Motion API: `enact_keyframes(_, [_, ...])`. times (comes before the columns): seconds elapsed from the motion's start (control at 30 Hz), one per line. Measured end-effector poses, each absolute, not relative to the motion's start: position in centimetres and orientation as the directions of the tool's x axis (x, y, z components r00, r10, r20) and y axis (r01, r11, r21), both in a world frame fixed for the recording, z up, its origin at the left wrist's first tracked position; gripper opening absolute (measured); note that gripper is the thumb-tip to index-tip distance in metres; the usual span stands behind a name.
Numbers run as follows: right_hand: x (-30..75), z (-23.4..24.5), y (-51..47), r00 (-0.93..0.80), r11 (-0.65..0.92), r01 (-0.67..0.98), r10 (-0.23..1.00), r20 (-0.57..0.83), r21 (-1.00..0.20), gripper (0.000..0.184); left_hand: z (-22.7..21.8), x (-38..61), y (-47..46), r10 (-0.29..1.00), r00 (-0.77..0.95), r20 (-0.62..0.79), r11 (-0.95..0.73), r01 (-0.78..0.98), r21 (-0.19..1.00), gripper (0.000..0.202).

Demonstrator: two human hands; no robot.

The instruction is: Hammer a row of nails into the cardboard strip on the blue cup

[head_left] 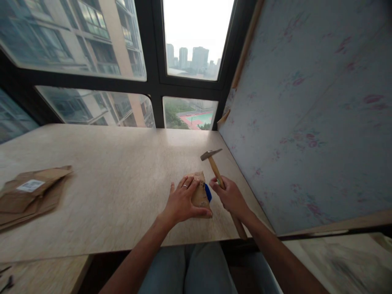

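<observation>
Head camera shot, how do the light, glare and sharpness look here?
Head view: sky blown out white, soft sheen on the tabletop near the window; same head view: hammer fairly clear, the label on the brown packaging too soft to read.

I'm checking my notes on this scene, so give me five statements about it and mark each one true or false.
1. The right hand grips a hammer by its handle. True.
2. The left hand hangs in the air, touching nothing. False: it rests on a small brown packet.
3. Something blue shows at the packet's right edge. True.
4. The paper bag with a white label lies to the right of the hammer. False: it lies at the left side of the table.
5. A ring is worn on a finger of the left hand. True.
</observation>
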State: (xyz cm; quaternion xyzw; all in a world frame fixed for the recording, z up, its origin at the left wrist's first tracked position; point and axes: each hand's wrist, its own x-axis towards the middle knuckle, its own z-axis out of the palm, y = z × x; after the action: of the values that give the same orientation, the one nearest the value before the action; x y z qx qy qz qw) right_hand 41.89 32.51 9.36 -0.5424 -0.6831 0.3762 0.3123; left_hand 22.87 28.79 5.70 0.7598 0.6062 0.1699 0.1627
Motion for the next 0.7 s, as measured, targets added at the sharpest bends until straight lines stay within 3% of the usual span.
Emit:
enact_keyframes(0.17, [40.3,8.2,34.6,-0.286,0.083,0.486,0.956,-0.068,-0.87,0.025,5.6,22.9,28.8,0.976,0.21,0.065,-0.216,0.863,0.457,0.111])
enact_keyframes(0.7, [40.3,6.0,34.5,-0.308,0.023,0.416,0.944,-0.117,-0.909,0.023,6.1,23.0,28.7,0.975,0.214,0.063,-0.218,0.851,0.479,0.108])
